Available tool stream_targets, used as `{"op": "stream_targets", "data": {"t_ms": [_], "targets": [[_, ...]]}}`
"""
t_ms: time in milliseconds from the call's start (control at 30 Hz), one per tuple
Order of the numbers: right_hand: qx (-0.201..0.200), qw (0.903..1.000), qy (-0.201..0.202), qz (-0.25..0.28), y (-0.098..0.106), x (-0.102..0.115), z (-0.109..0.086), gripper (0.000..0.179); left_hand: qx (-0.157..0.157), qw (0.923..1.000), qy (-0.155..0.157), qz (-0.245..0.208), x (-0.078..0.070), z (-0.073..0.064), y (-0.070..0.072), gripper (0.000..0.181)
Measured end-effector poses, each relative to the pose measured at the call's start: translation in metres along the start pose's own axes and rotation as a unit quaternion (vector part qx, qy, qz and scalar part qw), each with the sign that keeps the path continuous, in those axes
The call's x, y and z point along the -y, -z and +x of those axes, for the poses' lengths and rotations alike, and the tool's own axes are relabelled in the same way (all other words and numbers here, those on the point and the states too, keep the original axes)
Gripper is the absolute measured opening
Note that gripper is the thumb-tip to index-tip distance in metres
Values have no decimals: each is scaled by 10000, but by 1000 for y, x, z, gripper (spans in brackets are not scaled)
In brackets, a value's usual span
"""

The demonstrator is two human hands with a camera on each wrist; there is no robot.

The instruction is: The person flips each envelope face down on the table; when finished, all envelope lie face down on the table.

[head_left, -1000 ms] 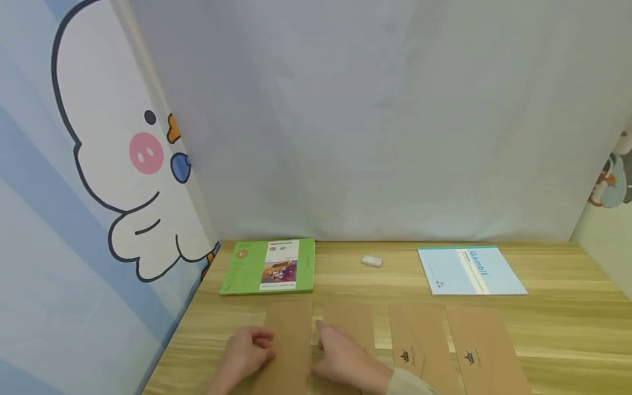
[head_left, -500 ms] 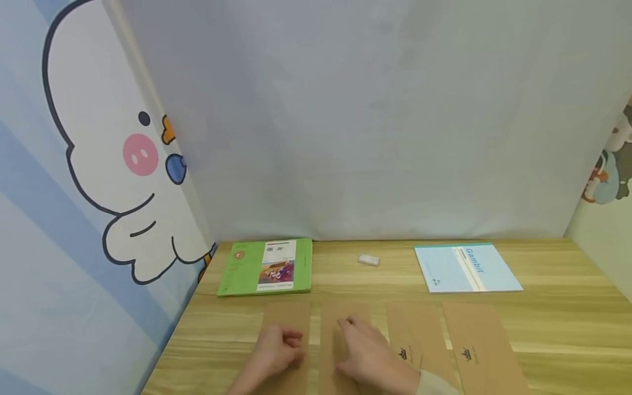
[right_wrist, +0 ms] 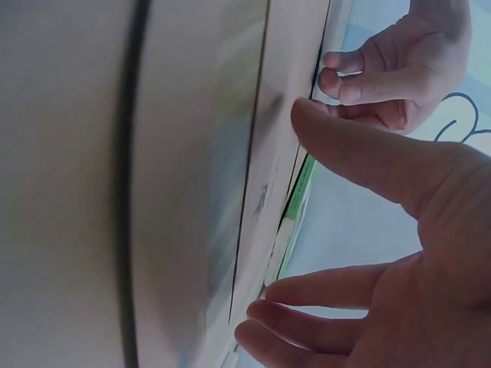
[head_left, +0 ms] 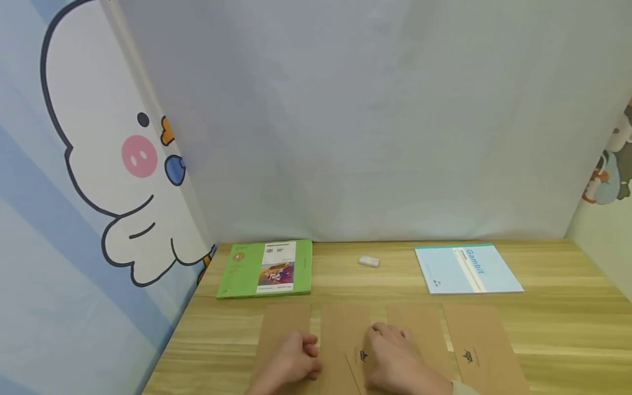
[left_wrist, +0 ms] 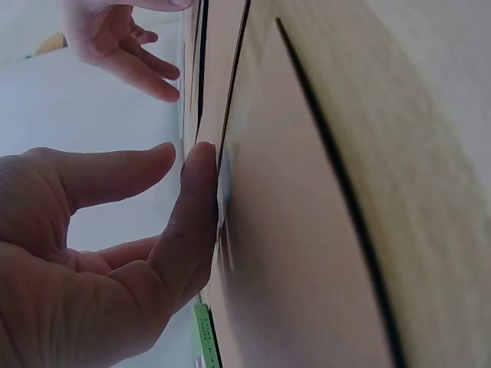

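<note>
Several brown kraft envelopes lie flat in a row. My left hand (head_left: 293,356) is over the leftmost envelope (head_left: 286,318), its fingers near the gap beside the second envelope (head_left: 345,323). In the left wrist view, thumb and fingers are loosely bent and apart, and a fingertip (left_wrist: 201,157) rests at an envelope's edge. My right hand (head_left: 397,359) spans the gap between the second envelope and the third envelope (head_left: 417,318), partly covering both. Its thumb and fingers are spread in the right wrist view, with nothing pinched. A crown print shows on the second and rightmost envelope (head_left: 486,340).
Behind the envelopes, a green book (head_left: 240,274) lies at the left and a light blue Gambit notebook (head_left: 449,269) at the right. A small white eraser-like block (head_left: 368,261) sits between them. A pale curtain (head_left: 365,137) hangs along the wooden table's (head_left: 568,318) back edge.
Both hands have moved rightward across the row: the left from the leftmost envelope's left edge to its right side, the right from the second envelope's left edge to its right edge.
</note>
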State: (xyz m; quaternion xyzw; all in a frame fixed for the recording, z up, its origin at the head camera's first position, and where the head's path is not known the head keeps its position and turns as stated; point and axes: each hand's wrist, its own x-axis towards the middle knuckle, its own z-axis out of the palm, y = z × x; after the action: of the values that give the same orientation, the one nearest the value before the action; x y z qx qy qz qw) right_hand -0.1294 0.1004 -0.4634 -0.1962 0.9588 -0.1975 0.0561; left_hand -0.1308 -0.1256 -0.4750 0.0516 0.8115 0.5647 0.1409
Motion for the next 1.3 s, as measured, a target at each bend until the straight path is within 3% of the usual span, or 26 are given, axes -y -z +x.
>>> {"op": "stream_targets", "data": {"t_ms": [200,300,400,667,867,1100,1300], "targets": [[141,9999,64,-5,3,-7,-8,72,-108,9962,-352,795,1,-1,-3,50],[351,9993,41,77,2,-12,-11,76,-122,9915,-383,1235,0,-2,-3,46],[556,9983,12,164,2,-16,-12,74,-80,9897,-359,1382,-1,-2,-4,44],[712,9969,171,283,0,-21,-12,73,130,9927,-163,1185,-2,-2,-4,39],[713,9970,257,146,2,-19,-13,72,40,9898,-404,1363,-2,-1,-6,42],[648,9972,357,101,2,-19,-13,72,-81,9891,-353,1424,-2,2,-6,43],[536,9977,420,52,3,-20,-14,70,-79,9957,93,916,-3,8,-7,36]]}}
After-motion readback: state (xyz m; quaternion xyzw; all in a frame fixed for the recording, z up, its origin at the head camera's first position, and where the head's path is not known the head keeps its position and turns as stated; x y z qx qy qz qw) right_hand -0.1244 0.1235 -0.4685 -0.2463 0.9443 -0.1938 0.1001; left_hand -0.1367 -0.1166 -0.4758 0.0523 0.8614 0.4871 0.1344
